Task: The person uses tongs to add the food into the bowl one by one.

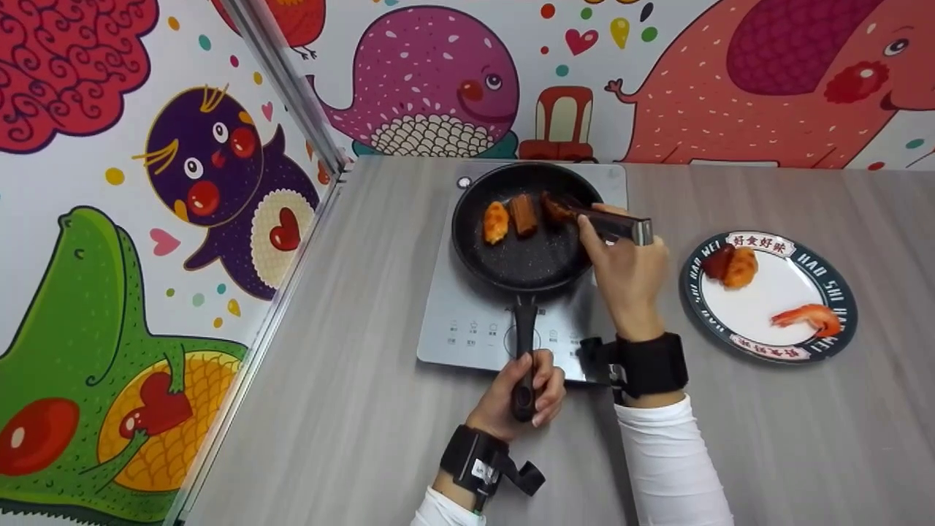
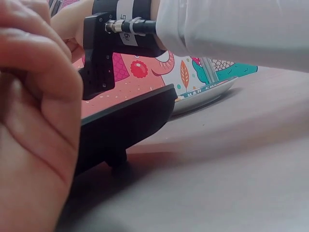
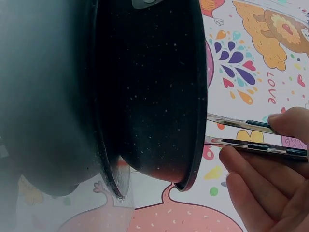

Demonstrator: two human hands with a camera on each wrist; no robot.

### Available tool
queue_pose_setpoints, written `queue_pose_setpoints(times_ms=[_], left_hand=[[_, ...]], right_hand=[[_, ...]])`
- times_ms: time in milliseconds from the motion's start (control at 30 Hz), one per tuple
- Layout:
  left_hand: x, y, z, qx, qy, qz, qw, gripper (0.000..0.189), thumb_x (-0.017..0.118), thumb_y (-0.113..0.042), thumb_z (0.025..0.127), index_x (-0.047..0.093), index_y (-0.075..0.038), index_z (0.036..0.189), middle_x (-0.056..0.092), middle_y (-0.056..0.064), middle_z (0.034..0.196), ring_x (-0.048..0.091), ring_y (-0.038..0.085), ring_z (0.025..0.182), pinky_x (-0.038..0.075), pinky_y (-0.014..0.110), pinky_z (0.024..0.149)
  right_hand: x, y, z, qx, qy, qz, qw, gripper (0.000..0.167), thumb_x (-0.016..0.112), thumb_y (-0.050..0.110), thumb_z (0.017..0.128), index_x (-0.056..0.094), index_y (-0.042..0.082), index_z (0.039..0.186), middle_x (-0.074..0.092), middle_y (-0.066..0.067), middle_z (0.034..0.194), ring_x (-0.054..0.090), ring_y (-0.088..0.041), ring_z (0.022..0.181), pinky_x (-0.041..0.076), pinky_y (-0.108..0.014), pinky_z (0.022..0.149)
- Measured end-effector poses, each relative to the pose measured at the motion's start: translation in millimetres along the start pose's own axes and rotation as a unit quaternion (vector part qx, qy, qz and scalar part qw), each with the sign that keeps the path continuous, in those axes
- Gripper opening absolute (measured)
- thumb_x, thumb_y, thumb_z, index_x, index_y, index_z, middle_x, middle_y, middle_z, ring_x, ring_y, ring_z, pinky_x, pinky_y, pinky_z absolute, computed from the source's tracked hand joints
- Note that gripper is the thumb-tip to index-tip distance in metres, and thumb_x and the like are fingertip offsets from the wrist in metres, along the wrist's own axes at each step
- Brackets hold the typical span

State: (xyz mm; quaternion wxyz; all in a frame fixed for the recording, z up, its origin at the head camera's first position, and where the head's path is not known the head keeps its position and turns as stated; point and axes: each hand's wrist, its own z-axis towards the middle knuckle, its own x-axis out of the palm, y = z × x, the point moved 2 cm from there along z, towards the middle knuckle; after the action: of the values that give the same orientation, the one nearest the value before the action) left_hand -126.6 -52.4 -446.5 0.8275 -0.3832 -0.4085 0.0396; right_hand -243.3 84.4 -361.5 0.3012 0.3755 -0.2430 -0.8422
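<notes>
Cuffs [image 1: 654, 363], two black ones, ring the person's wrists; the label on the right one starts "righ". The left hand [image 1: 504, 398] has its fingers wrapped round the single pan handle [image 1: 526, 318]. Just ahead of it lies one silvery cooktop [image 1: 442, 314], its printed marks too small for me to read. The right hand [image 1: 632, 281], fingers curled, grips one pair of metal tongs [image 1: 621, 225]. To that hand's right sits one plate [image 1: 763, 292], its rim lettered HAO SHI HAO WEI and 好食好味, bearing one shrimp [image 1: 811, 319] and two glazed pieces [image 1: 740, 269], touching. Farther ahead of the left hand, on the cooktop, the black frying pan [image 1: 526, 267] holds three food pieces [image 1: 524, 215]; the tongs' tips meet the rightmost, though whether they pinch it I can't tell. Beyond both hands, the cartoon-covered wall [image 1: 657, 58] carries the word LOVE [image 3: 271, 88].
</notes>
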Motion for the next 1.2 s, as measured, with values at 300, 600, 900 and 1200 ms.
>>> queue_pose_setpoints(times_ms=[300, 600, 900, 1200], left_hand=[[2.1, -1.4, 3.0, 0.001, 0.007, -0.005, 1.0000, 0.036, 0.039, -0.048, 0.090, 0.039, -0.016, 0.074, 0.039, -0.004, 0.058, 0.038, 0.007, 0.044, 0.030, 0.020, 0.039], [5.4, -5.0, 7.1, 0.000, 0.012, -0.007, 0.9999, 0.035, 0.039, -0.048, 0.091, 0.039, -0.016, 0.074, 0.040, -0.004, 0.059, 0.036, 0.008, 0.043, 0.030, 0.020, 0.040], [3.8, -4.1, 3.8, -0.003, 0.008, -0.006, 0.9999, 0.036, 0.040, -0.048, 0.090, 0.040, -0.016, 0.074, 0.040, -0.004, 0.059, 0.037, 0.008, 0.043, 0.030, 0.020, 0.039], [3.6, -2.9, 0.3, -0.001, -0.001, -0.009, 1.0000, 0.036, 0.039, -0.048, 0.090, 0.040, -0.016, 0.074, 0.040, -0.004, 0.059, 0.036, 0.009, 0.042, 0.030, 0.020, 0.039]], right_hand=[[-1.8, 2.1, 0.7, -0.012, 0.017, -0.007, 0.9998, 0.031, 0.061, 0.035, 0.082, 0.067, 0.012, 0.102, 0.066, -0.008, 0.073, 0.053, -0.019, 0.050, 0.031, -0.031, 0.044], [-2.9, 4.7, 2.2, -0.025, 0.033, -0.009, 0.9991, 0.031, 0.065, 0.031, 0.081, 0.066, 0.010, 0.104, 0.067, -0.011, 0.077, 0.055, -0.020, 0.049, 0.036, -0.031, 0.044], [-3.4, 4.3, -0.2, -0.011, 0.047, 0.002, 0.9988, 0.034, 0.068, 0.031, 0.078, 0.066, 0.009, 0.105, 0.067, -0.011, 0.082, 0.061, -0.023, 0.060, 0.046, -0.036, 0.054], [-2.5, 2.8, -3.1, -0.004, 0.051, 0.002, 0.9987, 0.037, 0.069, 0.032, 0.077, 0.065, 0.009, 0.106, 0.067, -0.012, 0.085, 0.062, -0.025, 0.064, 0.047, -0.037, 0.057]])
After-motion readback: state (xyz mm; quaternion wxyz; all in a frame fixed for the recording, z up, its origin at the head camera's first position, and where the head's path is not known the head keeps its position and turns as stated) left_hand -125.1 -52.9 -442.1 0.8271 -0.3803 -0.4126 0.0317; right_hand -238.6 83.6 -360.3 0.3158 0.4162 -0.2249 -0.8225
